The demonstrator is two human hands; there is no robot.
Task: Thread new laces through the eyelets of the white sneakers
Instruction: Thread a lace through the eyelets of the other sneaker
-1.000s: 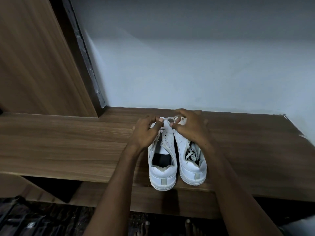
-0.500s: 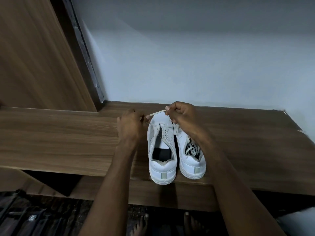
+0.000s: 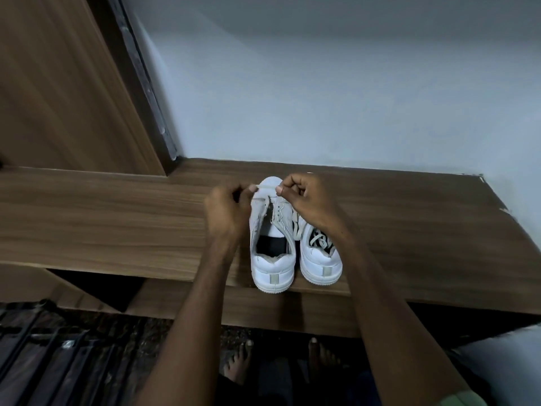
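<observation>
Two white sneakers stand side by side on a wooden shelf (image 3: 117, 218), heels toward me. The left sneaker (image 3: 270, 244) gapes open with no lace across its tongue. The right sneaker (image 3: 320, 259) has a lace bundled inside it, and my right forearm covers its front. A short stretch of white lace (image 3: 267, 187) runs taut over the left sneaker's toe. My left hand (image 3: 227, 210) pinches one end of it and my right hand (image 3: 306, 194) pinches the other.
A pale wall rises behind the shelf, and a wooden panel (image 3: 58, 83) with a dark frame stands at the left. The shelf's right end (image 3: 480, 178) has a chipped corner. Below are a lower wooden ledge (image 3: 292, 312), my bare feet (image 3: 240, 361) and dark rails at bottom left.
Both hands rose from the sneakers' toes and drew a short piece of lace tight between them; since half a second ago the hands have come slightly closer together.
</observation>
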